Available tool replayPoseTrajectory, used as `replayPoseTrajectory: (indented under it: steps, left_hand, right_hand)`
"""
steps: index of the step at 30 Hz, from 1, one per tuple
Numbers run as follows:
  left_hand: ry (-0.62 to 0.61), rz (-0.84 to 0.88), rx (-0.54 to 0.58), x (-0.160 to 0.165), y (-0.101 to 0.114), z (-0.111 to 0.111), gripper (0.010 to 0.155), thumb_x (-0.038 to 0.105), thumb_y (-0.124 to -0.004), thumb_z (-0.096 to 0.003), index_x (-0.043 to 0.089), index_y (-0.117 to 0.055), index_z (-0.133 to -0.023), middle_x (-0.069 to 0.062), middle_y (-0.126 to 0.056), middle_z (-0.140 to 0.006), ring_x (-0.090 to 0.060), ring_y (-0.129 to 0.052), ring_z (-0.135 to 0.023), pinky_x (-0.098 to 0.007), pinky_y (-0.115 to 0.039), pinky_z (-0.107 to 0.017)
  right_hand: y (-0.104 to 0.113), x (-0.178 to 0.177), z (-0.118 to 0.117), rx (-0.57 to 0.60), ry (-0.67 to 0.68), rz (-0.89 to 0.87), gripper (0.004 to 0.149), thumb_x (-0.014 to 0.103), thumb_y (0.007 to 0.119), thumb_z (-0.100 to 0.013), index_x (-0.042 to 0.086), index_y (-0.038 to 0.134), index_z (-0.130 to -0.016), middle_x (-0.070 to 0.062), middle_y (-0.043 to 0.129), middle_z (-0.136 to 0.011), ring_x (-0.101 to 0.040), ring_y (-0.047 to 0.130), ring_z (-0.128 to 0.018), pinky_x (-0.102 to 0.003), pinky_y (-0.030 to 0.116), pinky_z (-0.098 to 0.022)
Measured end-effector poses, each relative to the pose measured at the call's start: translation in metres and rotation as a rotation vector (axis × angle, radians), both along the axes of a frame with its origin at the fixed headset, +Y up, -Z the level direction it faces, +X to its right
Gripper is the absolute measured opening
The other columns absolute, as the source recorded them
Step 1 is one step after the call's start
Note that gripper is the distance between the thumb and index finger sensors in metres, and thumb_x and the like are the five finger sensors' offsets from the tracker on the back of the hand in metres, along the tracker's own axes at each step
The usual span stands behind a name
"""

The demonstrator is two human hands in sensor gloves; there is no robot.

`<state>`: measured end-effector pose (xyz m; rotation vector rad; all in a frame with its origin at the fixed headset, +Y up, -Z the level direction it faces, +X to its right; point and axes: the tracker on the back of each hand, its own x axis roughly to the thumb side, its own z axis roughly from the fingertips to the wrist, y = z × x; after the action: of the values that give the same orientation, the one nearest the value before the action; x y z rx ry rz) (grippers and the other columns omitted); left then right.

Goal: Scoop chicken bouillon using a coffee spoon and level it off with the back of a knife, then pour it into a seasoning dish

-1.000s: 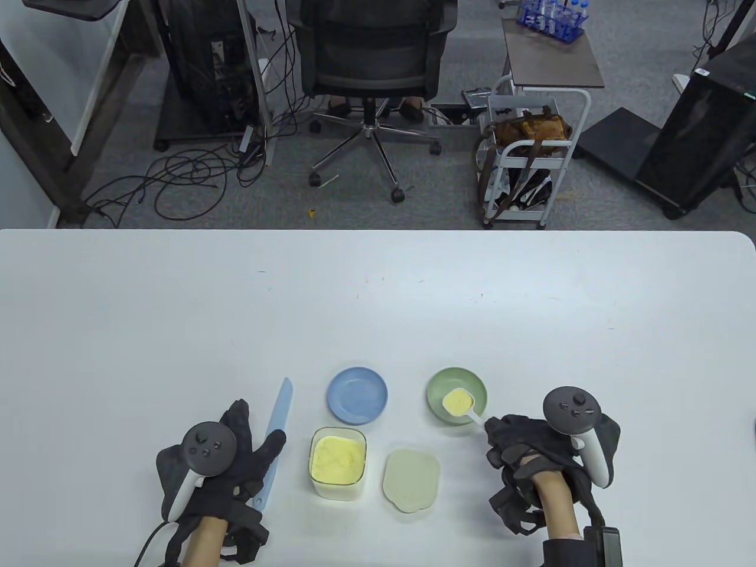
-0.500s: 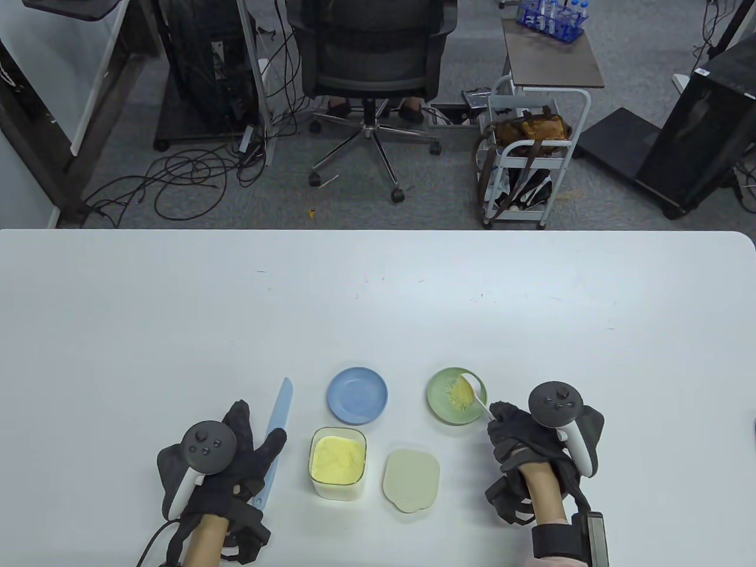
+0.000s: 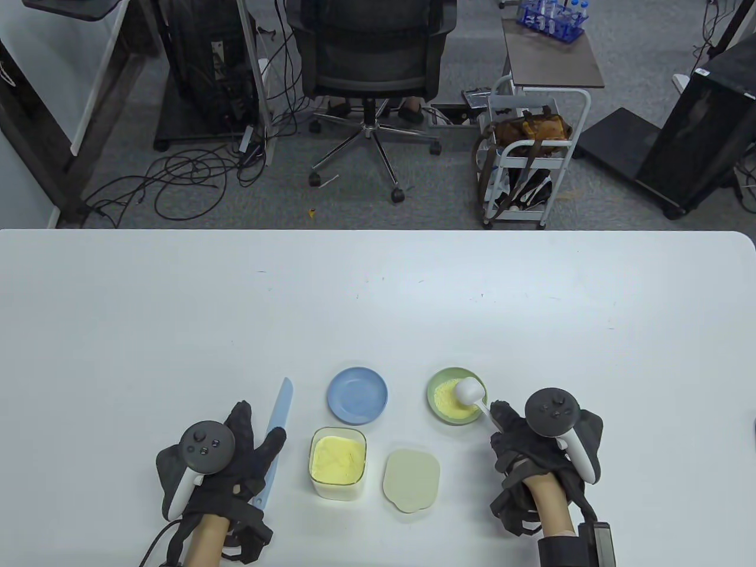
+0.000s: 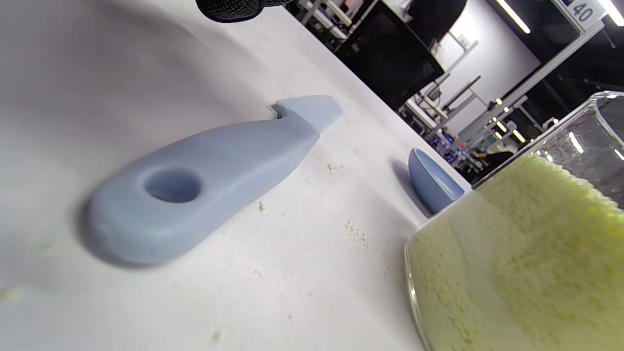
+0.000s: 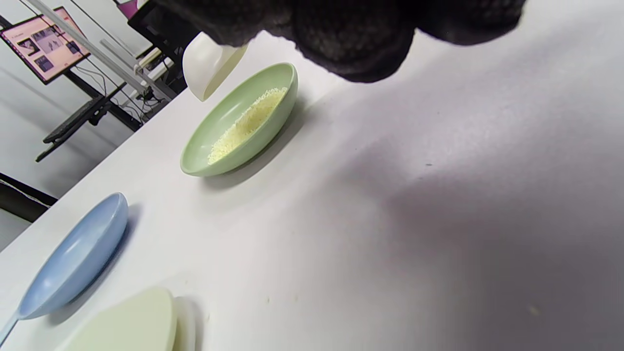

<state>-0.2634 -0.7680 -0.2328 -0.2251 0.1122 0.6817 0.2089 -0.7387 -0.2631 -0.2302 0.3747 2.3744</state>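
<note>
Spoon (image 3: 469,390): held inverted by right hand (image 3: 525,440), beyond fingertips, apparently emptied.
Green dish (image 3: 437,406): bouillon (image 3: 446,400) received.
Left hand (image 3: 236,455): flat, fingers resting on knife (image 3: 276,440).
Remaining: withdrawal only.

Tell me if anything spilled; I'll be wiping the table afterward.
Yes: small yellow bouillon grains lie scattered on the table between the knife handle and the glass container. Around the green dish, no spill shows.

Coffee spoon (image 3: 470,391): white, turned bowl-down over the dish, its handle pinched by the right hand (image 3: 520,440).
Seasoning dish (image 3: 442,409): green, shallow, just beyond the right hand's fingertips.
Bouillon (image 3: 444,397): yellow granules heaped inside the dish.
Knife (image 3: 276,437): pale blue, flat under the left hand (image 3: 236,452).
Bouillon container (image 3: 337,463): clear, nearly full, just right of the left hand.
</note>
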Motion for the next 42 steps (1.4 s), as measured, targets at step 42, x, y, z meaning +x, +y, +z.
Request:
replayPoseTrajectory:
  steps: [42]
  left_hand:
    - [-0.450,0.028,0.144,0.064,-0.001,0.009,0.101,0.076,-0.067,-0.0363,0.027,-0.021,-0.110,-0.015,-0.039,-0.118,-0.041,-0.043,-0.112,-0.062,-0.040,-0.076]
  right_hand:
    - [0.049,-0.164,0.013,0.096,0.658,0.090,0.044,0.022,0.081,-0.037,0.007,0.072,-0.078,-0.023,0.084,-0.055,-0.027,0.091,-0.031,-0.047,0.078,-0.023]
